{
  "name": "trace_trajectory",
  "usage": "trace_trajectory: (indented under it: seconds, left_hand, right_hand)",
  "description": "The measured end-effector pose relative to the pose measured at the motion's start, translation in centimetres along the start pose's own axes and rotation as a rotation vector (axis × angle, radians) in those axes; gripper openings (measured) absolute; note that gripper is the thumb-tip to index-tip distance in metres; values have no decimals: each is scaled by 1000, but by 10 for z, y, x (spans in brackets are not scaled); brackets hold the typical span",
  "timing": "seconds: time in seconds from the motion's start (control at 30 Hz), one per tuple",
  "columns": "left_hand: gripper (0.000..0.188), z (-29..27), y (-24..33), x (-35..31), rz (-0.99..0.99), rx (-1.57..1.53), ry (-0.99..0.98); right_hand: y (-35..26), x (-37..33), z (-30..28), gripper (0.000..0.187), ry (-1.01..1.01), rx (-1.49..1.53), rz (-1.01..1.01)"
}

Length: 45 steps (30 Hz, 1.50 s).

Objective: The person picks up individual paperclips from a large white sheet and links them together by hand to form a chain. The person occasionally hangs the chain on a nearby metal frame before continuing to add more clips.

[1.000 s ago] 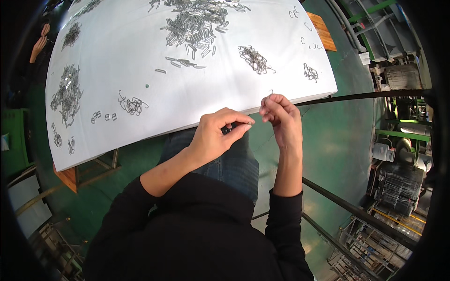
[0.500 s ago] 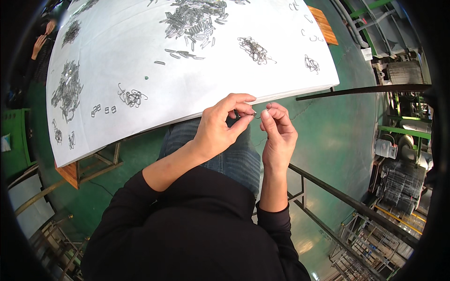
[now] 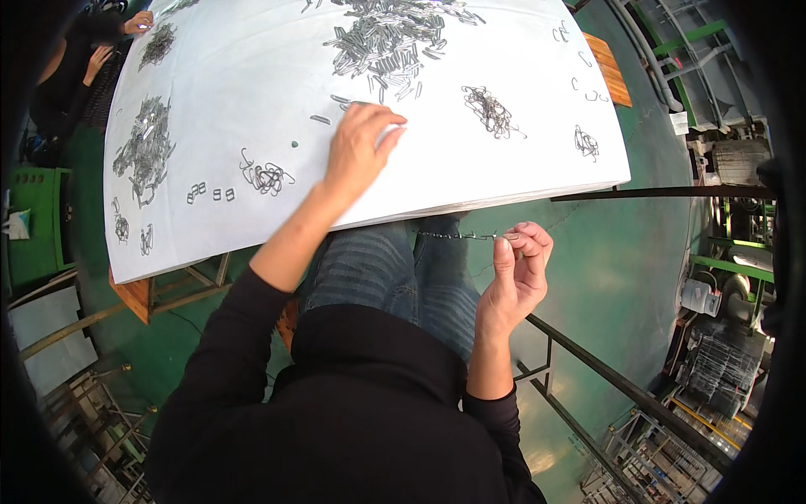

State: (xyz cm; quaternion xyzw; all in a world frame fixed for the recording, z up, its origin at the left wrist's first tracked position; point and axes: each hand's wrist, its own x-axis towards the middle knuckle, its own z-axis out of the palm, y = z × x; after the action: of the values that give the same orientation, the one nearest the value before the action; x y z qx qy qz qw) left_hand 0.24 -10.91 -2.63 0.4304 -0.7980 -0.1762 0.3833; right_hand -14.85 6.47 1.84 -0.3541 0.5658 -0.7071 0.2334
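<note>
Green floor [image 3: 604, 260], white table [image 3: 235, 101], one dark wire chain [image 3: 453, 237] in a single pinch

One table fills the space ahead of both hands, and two legs in striped jeans [image 3: 361, 269] show between the forearms. Beyond the left hand [image 3: 359, 151] lies one big heap of flat metal links [image 3: 390, 42], too dense to count; one long pile [image 3: 144, 151] sits well to its left.

That left hand has just parted from the right hand [image 3: 514, 290] and come over the table, so the chain is now in one hand's keeping alone. Its fingers curve loosely, thumb apart from them, with nothing visible between. The right hand pinches the chain's end between thumb and fingertips; the rest trails off to its left, in front of the jeans, its links too small to count.

Three larger hook tangles are countable: one [image 3: 267, 178] left of the left hand, one [image 3: 494, 112] right of it, one [image 3: 585, 144] farther right. Two loose flat links [image 3: 320, 119] show just left of its fingers; others may be hidden behind. One green bit [image 3: 295, 144] lies near its wrist, on the left.
</note>
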Motion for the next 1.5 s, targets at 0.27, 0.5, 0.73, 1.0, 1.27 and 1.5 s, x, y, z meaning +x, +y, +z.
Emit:
trace_trajectory:
  seconds: [0.27,0.5,0.73,1.0,1.27,1.5]
  left_hand:
    - [12,0,-28,34,40,169,-415]
    - [15,-5,51,11,-408,-766,-531]
    - [14,-20,104,-2,-427,-945,-573]
    - [9,-23,112,-12,-113,-746,-358]
    - [14,-40,126,-17,-41,-766,-343]
    - [14,-45,130,-26,-28,-799,-383]
  right_hand:
    - [-2,-5,-1,9,-27,-38,19]
    - [1,-1,-3,9,-70,-205,4]
    - [3,5,-4,9,-122,-307,-29]
    - [7,7,-7,14,-141,-314,-37]
    - [43,111,-36,10,-256,-664,-56]
    - [81,206,-13,17,-696,-1400,42]
